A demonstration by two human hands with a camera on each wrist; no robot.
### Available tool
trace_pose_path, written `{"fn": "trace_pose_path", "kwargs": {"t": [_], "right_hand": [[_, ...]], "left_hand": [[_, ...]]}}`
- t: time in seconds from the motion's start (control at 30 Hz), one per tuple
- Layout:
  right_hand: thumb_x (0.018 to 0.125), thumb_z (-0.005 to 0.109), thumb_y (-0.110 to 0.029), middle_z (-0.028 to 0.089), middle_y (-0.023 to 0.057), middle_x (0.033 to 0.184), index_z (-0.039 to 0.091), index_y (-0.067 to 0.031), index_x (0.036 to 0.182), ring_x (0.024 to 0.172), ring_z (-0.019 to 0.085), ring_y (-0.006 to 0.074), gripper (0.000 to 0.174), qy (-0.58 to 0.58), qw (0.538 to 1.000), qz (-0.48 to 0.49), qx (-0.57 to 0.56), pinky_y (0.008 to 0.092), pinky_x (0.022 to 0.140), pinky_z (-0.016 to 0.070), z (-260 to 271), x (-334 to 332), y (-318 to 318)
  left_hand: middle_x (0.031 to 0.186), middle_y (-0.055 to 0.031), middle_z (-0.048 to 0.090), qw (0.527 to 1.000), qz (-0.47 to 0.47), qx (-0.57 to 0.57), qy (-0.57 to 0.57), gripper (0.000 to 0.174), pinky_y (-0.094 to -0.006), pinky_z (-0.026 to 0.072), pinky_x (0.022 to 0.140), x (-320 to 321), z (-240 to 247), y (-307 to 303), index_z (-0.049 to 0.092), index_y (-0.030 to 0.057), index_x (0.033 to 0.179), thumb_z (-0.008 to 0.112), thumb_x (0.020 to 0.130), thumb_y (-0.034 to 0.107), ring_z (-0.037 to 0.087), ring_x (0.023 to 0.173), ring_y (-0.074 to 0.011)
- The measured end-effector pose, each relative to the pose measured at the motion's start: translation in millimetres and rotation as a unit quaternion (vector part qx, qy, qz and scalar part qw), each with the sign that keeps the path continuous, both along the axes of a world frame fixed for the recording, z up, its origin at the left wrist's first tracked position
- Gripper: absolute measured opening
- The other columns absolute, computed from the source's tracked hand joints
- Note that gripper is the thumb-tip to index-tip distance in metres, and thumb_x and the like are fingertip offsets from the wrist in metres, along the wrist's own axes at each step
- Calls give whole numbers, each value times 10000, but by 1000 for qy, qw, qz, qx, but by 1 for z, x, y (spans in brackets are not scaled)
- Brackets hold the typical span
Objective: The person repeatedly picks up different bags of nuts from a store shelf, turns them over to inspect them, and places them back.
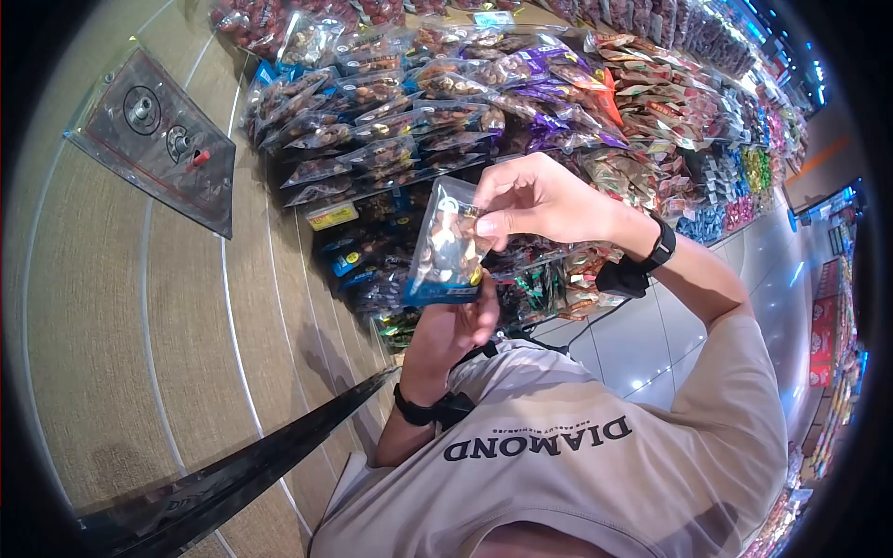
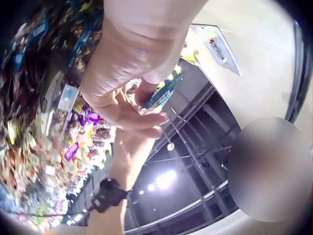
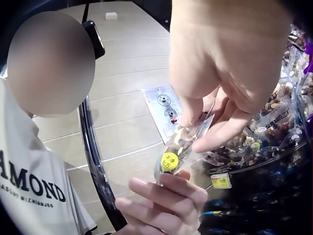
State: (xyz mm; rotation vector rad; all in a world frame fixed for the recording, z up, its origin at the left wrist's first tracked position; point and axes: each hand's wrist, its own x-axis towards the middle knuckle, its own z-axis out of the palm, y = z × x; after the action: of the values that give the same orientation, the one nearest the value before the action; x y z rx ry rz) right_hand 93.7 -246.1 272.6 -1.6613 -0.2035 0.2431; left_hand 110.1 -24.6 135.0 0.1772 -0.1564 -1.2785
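A clear packet of mixed nuts [image 1: 448, 244] with a blue lower band is held up in front of the shirt. The right hand [image 1: 549, 200] pinches its upper side edge between thumb and fingers. Below, the left hand [image 1: 458, 325] grips the bottom end, partly hidden behind the packet. In the right wrist view, a round yellow sticker [image 3: 169, 161] shows on the packet, with the left hand's curled fingers [image 3: 168, 203] just under it. The left wrist view shows the blue end of the packet [image 2: 162, 94] at the left thumb and fingers.
Dense rows of hanging snack packets [image 1: 372, 121] fill the rack ahead, with a yellow price tag [image 1: 332, 216] low on it. At left, a clear sign holder [image 1: 163, 139] stands out from a light panelled surface [image 1: 102, 307]. A dark rail [image 1: 251, 456] crosses lower left.
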Motion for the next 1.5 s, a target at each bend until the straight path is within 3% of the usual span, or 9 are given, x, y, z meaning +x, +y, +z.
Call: {"fn": "trace_pose_path", "kwargs": {"t": [0.17,0.23,0.37,0.4,0.43,0.5,0.57,0.67,1.5], "right_hand": [[915,769,-81,733,73,921,727,12,1011,778,697,143,140,-13,997,-2,-74,282,721,562,12,-8,-1],[894,762,-42,745,91,999,742,-17,1063,891,710,193,172,-254,951,99,-147,323,794,565,15,-9,-1],[895,697,52,735,107,1135,737,-25,1130,1053,686,226,251,-306,937,-25,-165,343,893,549,6,-20,6],[942,611,77,718,109,1187,678,-4,1229,1081,682,230,306,-168,978,-117,-30,336,909,548,2,-31,17],[1028,567,-84,694,125,1213,585,19,1332,1078,677,196,321,-125,981,-130,69,311,848,574,1,-35,19],[1078,499,-232,693,166,1181,559,42,1339,1016,689,187,383,-20,970,-110,218,308,752,597,-5,-47,17],[1090,493,-275,693,141,1096,631,50,1214,874,704,177,374,-45,979,-142,143,317,670,609,-19,-61,28],[1030,612,-104,697,94,996,673,37,1084,770,678,129,163,-57,957,-224,176,273,640,583,-23,-75,51],[1012,632,-112,704,56,887,722,33,993,760,640,92,172,-64,950,-260,161,255,644,529,-33,-97,52]], "left_hand": [[939,-124,686,982,88,92,-142,437,-294,493,460,-2,25,-4,603,2,1220,549,1039,396,674,701,-194],[920,-88,666,965,128,114,-197,371,-277,501,549,3,20,0,629,1,1140,623,1007,348,632,726,-122],[905,-39,634,832,332,238,-375,193,-236,456,737,-10,40,8,660,-22,999,665,985,170,550,825,-63],[914,-44,639,752,410,284,-432,169,-237,458,744,-15,51,8,665,-31,998,677,973,136,556,833,-75],[922,-49,644,657,482,325,-480,148,-238,460,751,-17,56,9,670,-41,998,689,962,101,562,841,-88],[942,-61,651,648,497,324,-479,149,-244,464,768,-18,55,13,672,-62,997,713,941,69,576,858,-111],[944,-75,659,565,551,323,-522,160,-262,470,777,-21,55,12,663,-74,999,713,941,67,583,868,-125],[934,-92,665,562,550,320,-528,159,-285,477,785,-28,55,12,654,-82,1005,706,931,49,591,865,-145],[885,-91,605,535,570,302,-545,179,-295,434,722,-44,40,0,600,-51,1017,634,972,120,555,806,-151]]}}
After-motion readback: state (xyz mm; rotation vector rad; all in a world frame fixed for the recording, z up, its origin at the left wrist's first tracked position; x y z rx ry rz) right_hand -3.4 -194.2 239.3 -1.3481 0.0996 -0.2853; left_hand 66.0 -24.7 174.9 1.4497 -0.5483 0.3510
